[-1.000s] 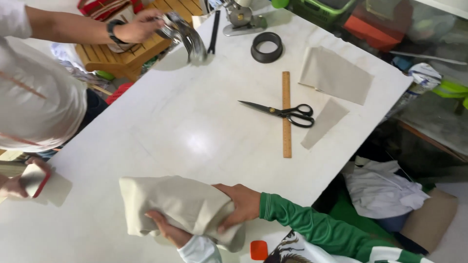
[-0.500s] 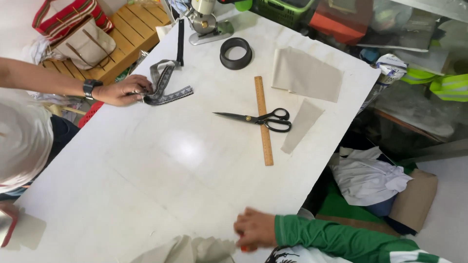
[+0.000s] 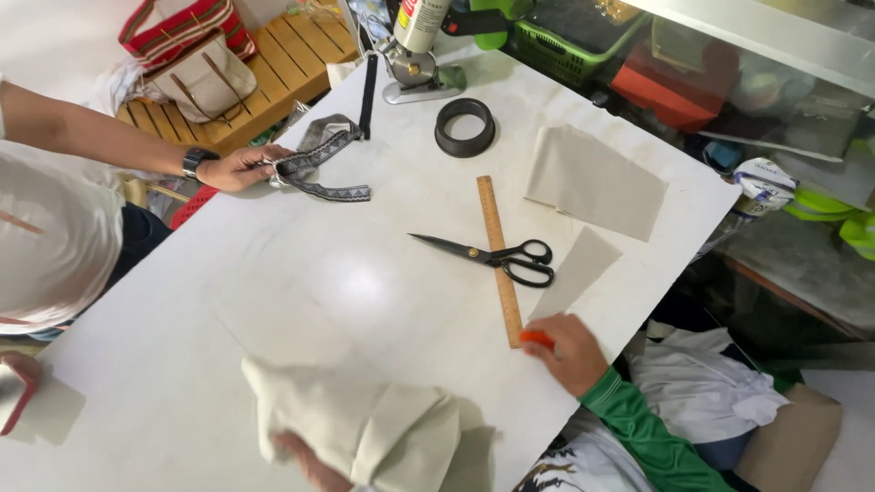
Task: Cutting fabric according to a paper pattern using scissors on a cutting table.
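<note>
We have the cream fabric piece (image 3: 365, 428) bunched at the near edge of the white bench (image 3: 273, 292), and our left hand (image 3: 305, 460) sits under its folds, fingers closed on the cloth, mostly hidden. Over at the right, our right hand (image 3: 565, 351) pinches a small orange marker (image 3: 536, 338) in a tight grip, right at the near end of the wooden ruler (image 3: 499, 260). Black scissors (image 3: 492, 257) lie across that ruler, blades pointing left. Beside them rests a narrow beige fabric strip (image 3: 576, 271), and farther back a larger beige fabric panel (image 3: 594, 180). A black tape roll (image 3: 466, 127) stands near the far edge. On the far left, another person's hand (image 3: 235, 168), watch on the wrist, holds a patterned grey strap (image 3: 319, 169) on the bench.
</note>
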